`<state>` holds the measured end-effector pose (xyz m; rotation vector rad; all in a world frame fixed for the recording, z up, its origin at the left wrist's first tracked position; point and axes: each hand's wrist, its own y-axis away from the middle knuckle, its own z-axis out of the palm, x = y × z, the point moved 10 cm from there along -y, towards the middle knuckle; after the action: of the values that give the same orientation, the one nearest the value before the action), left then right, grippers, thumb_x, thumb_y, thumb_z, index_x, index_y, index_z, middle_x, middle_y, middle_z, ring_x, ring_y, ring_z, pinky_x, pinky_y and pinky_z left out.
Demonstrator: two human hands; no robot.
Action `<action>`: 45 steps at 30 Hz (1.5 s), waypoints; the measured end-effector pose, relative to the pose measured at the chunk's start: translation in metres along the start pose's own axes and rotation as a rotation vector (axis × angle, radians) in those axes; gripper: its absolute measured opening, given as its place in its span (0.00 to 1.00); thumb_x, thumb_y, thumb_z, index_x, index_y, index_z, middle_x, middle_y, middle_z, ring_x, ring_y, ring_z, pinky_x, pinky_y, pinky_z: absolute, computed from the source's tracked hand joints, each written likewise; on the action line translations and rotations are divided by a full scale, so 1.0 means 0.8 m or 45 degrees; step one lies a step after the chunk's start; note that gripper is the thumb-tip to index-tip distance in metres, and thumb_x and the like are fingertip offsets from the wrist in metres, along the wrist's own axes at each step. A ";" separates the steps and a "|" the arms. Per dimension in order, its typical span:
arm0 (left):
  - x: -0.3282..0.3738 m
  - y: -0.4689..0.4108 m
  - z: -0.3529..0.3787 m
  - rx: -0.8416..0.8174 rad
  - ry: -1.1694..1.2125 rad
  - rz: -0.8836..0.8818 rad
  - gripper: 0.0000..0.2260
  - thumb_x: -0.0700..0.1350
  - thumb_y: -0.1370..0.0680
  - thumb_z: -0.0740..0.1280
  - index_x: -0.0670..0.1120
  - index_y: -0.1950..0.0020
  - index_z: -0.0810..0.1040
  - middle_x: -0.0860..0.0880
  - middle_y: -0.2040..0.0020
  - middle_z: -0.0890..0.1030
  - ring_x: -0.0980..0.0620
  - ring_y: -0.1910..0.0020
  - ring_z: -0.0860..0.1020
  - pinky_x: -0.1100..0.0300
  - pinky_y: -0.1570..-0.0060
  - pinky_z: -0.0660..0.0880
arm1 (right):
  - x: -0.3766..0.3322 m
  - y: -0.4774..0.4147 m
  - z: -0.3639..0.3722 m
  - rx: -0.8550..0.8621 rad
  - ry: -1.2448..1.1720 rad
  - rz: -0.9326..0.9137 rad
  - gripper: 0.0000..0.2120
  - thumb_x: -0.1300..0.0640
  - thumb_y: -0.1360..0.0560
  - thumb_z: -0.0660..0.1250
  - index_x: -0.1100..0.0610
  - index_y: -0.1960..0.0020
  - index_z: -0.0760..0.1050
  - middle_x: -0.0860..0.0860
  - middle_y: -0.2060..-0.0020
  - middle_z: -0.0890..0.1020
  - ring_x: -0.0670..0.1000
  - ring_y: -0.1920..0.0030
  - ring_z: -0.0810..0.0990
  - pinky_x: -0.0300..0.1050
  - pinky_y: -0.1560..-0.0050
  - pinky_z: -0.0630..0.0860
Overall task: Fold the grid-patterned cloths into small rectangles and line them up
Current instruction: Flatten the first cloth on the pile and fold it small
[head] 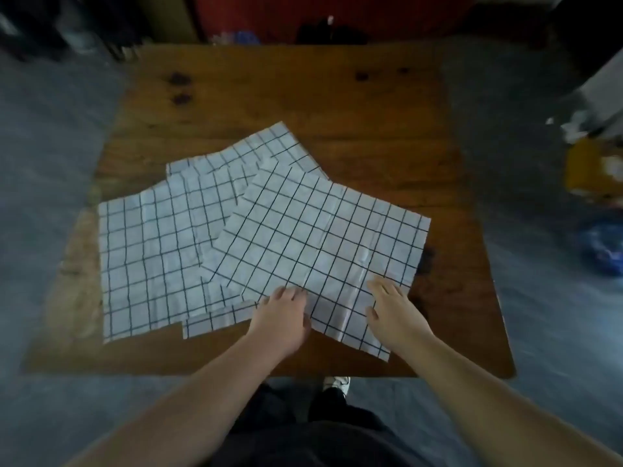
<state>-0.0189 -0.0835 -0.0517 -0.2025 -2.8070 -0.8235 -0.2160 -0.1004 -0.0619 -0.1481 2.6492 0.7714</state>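
Observation:
Three white cloths with a dark grid lie overlapping and unfolded on a brown wooden table [354,106]. The top cloth [323,237] lies tilted at the right. A second cloth [148,257] is spread at the left, and a third cloth [269,146] pokes out behind them. My left hand [281,318] rests on the near edge of the top cloth with its fingers curled over the fabric. My right hand [392,308] lies flat on the same cloth near its right front corner, fingers spread.
The table's front edge runs just below my hands. Grey floor surrounds the table. A yellow object [593,170] and a blue object [603,247] lie on the floor at the right. Dark clutter stands behind the table's far edge.

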 end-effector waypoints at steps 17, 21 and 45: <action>-0.114 -0.046 -0.044 -0.033 -0.199 0.070 0.21 0.50 0.18 0.58 0.53 0.24 0.69 0.51 0.21 0.64 0.48 0.22 0.56 0.44 0.24 0.60 | -0.101 0.024 0.066 -0.098 0.196 -0.061 0.28 0.53 0.18 0.57 0.51 0.20 0.55 0.49 0.23 0.63 0.52 0.23 0.60 0.53 0.22 0.60; -0.161 -0.053 -0.065 -0.052 -0.201 0.061 0.21 0.49 0.18 0.59 0.53 0.23 0.68 0.49 0.21 0.62 0.44 0.22 0.55 0.44 0.23 0.58 | -0.160 0.017 0.090 -0.131 0.164 -0.130 0.28 0.52 0.18 0.57 0.52 0.19 0.54 0.48 0.22 0.61 0.51 0.21 0.56 0.51 0.21 0.54; -0.169 0.086 0.048 -0.048 -0.049 0.429 0.35 0.53 0.18 0.63 0.49 0.17 0.47 0.50 0.17 0.44 0.49 0.19 0.37 0.48 0.21 0.43 | -0.134 0.063 0.113 0.051 0.186 0.057 0.28 0.48 0.17 0.58 0.50 0.19 0.55 0.49 0.18 0.54 0.51 0.18 0.48 0.53 0.19 0.49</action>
<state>0.1190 -0.0150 -0.0801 -0.6816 -2.6827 -0.7972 -0.0973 -0.0098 -0.0664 -0.1398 2.8126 0.7471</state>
